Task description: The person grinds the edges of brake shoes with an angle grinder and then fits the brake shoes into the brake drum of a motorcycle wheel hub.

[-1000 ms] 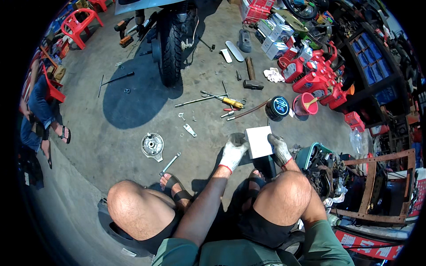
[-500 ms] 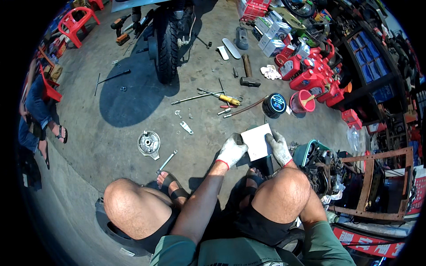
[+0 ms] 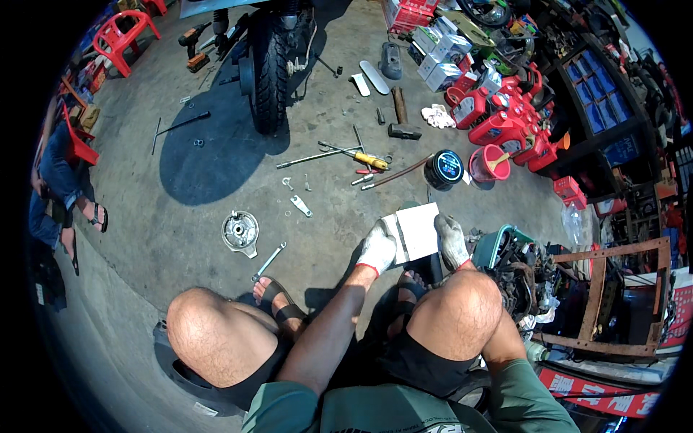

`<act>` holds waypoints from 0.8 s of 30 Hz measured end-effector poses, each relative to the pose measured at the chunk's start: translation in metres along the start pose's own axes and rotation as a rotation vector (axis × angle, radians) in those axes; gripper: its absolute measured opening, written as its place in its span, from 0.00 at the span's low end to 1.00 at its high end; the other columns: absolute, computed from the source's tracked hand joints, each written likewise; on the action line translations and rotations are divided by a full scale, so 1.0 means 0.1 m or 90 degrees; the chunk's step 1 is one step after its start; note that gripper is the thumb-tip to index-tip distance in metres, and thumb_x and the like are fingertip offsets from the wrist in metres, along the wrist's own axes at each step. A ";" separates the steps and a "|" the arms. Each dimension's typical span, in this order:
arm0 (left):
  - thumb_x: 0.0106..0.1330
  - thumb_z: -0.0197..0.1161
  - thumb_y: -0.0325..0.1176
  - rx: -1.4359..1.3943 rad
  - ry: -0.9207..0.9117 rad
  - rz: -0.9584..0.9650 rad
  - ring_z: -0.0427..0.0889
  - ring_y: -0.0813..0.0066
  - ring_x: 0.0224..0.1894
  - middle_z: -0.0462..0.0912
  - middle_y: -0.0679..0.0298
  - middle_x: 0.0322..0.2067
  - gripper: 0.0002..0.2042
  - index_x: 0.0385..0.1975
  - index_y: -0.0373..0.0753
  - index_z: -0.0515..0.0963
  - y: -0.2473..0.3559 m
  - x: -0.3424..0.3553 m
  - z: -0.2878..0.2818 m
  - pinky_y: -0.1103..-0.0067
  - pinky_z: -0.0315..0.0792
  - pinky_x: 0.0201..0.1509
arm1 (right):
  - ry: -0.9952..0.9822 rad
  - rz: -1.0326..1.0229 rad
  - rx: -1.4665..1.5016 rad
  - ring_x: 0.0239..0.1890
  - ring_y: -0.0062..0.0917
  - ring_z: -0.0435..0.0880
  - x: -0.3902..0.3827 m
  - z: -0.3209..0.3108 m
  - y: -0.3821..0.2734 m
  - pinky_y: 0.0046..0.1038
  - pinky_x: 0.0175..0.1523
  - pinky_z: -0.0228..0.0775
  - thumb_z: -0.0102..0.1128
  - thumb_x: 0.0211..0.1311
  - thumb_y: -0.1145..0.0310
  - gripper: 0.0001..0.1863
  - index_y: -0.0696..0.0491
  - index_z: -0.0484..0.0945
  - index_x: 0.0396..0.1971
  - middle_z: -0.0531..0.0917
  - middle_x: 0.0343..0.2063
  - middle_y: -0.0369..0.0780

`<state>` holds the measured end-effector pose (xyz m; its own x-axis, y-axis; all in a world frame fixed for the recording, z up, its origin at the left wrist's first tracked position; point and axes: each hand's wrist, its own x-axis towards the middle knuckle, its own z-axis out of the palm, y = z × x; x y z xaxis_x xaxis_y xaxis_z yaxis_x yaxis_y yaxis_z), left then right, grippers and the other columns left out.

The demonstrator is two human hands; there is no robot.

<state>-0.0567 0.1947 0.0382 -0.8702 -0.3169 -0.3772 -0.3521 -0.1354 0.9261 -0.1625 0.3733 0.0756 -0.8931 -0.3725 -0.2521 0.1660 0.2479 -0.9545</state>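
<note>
A white rectangular sheet (image 3: 420,229) is between my gloved hands, above the floor in front of my knees. A dark strip now crosses it near its left side, with a narrow pale panel beyond; it looks folded. My left hand (image 3: 377,247), in a white glove with a red cuff, is closed on the left edge. My right hand (image 3: 452,242), in a soiled matching glove, has its fingers curled at the right edge. A brake drum plate (image 3: 240,231) and a wrench (image 3: 269,261) lie to the left, and a small metal lever arm (image 3: 300,206) lies beyond.
A yellow-handled screwdriver (image 3: 368,159), a hammer (image 3: 403,119) and a black tub (image 3: 443,170) are on the floor ahead. A motorcycle wheel (image 3: 268,86) stands beyond. Red jugs (image 3: 498,130) and a rusty frame (image 3: 593,292) are at the right. Another person's feet (image 3: 96,216) show at the left.
The sheet has spread wider toward the left, showing a dark strip and a second pale panel. My left hand has shifted slightly left; the right hand stays at the right edge.
</note>
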 end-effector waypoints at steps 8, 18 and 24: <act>0.66 0.54 0.22 -0.265 0.173 0.099 0.81 0.65 0.54 0.80 0.58 0.54 0.22 0.62 0.37 0.71 0.28 -0.25 0.12 0.72 0.75 0.56 | -0.055 0.342 0.438 0.48 0.32 0.86 -0.25 0.26 -0.40 0.35 0.54 0.79 0.47 0.76 0.58 0.22 0.58 0.72 0.59 0.85 0.48 0.42; 0.64 0.54 0.26 0.146 0.269 0.396 0.74 0.47 0.57 0.75 0.47 0.54 0.16 0.51 0.38 0.78 0.51 -0.42 -0.07 0.62 0.67 0.63 | 0.079 0.148 0.257 0.50 0.30 0.84 -0.17 0.20 -0.37 0.32 0.58 0.74 0.50 0.75 0.61 0.21 0.60 0.74 0.58 0.83 0.51 0.42; 0.61 0.58 0.24 0.148 0.212 0.247 0.75 0.48 0.56 0.77 0.47 0.50 0.12 0.45 0.37 0.78 0.40 -0.34 -0.02 0.62 0.70 0.60 | 0.057 0.041 0.110 0.52 0.23 0.78 -0.06 0.08 -0.14 0.28 0.59 0.69 0.51 0.74 0.62 0.26 0.62 0.68 0.65 0.81 0.51 0.38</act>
<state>-0.0401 0.1982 0.0882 -0.8086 -0.5866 0.0453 -0.1269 0.2491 0.9601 -0.1563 0.3646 0.0890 -0.9106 -0.2786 -0.3051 0.2857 0.1089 -0.9521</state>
